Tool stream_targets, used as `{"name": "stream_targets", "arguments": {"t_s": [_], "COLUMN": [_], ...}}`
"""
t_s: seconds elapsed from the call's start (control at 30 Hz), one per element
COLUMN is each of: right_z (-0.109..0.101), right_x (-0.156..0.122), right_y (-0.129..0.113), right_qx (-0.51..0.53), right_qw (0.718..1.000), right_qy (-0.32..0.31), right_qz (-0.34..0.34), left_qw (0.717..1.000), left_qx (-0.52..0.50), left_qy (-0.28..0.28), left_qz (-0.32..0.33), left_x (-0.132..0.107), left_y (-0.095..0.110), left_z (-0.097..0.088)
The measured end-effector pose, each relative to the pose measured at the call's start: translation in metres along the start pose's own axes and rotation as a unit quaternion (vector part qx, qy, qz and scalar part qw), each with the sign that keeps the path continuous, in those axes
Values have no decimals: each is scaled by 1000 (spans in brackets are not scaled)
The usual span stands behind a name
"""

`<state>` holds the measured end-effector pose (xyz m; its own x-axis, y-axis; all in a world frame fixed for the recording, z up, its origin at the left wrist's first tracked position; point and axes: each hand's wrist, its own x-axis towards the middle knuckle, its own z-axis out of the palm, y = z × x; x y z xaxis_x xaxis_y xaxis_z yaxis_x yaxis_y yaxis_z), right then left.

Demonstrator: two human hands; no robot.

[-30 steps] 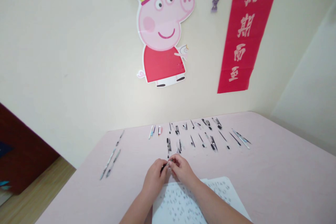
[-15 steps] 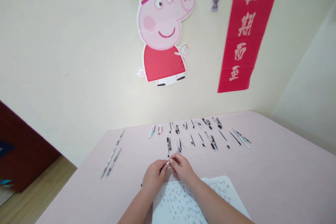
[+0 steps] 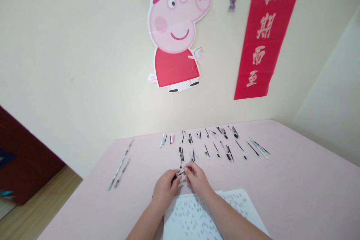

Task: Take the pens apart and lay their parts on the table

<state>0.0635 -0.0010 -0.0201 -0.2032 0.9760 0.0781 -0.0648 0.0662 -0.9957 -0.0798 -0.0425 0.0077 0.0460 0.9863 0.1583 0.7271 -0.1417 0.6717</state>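
The pen [image 3: 179, 174] sits just above the pink table [image 3: 295, 180], at the near centre, spanning both hands. The left hand [image 3: 165, 191] pinches the dark end; the right hand [image 3: 197, 178] pinches the pale end. Both sets of fingers are closed on it, a grip suited to pulling or pushing two parts along one axis. Whether the parts are joined is too small to tell.

Beyond the hands, pen parts [image 3: 216, 146] lie in rows, spaced apart, which keeps each piece separate. Two pens [image 3: 119, 172] lie parallel at the left. A printed sheet [image 3: 239, 202] lies under the forearms; its text is illegible.

On the wall, a red banner [image 3: 264, 33] reads 如期而至, beside a pig cutout [image 3: 176, 33].
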Motion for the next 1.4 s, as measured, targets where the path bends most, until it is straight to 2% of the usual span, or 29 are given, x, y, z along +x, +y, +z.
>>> {"name": "stream_targets", "arguments": {"t_s": [0.17, 0.3, 0.43, 0.67, 0.8, 1.07, 1.4], "right_z": [-1, 0, 2, 2, 2, 1, 3], "right_x": [1, 1, -1, -8, -11, -12, -6], "right_y": [1, 3, 5, -2, -6, -9, -3], "right_qx": [18, -76, -173, -300, -338, -332, -195], "right_qw": [999, 995, 983, 949, 934, 935, 971], "right_qy": [33, 37, 3, -41, -52, -46, 3], "right_qz": [9, -49, -66, -83, -99, -114, -135], "left_qw": [1000, 999, 997, 997, 996, 996, 998], "left_qx": [24, 24, 25, 40, 70, 69, 2], "left_qy": [7, 42, 66, 63, 54, 54, 48], "left_qz": [8, -16, -39, -32, -30, -31, -29], "left_x": [2, 2, 2, 3, 3, 2, 3], "left_y": [-8, -8, -7, -5, -6, -8, -3], "left_z": [-2, -6, -7, -8, -7, -7, -3]}}
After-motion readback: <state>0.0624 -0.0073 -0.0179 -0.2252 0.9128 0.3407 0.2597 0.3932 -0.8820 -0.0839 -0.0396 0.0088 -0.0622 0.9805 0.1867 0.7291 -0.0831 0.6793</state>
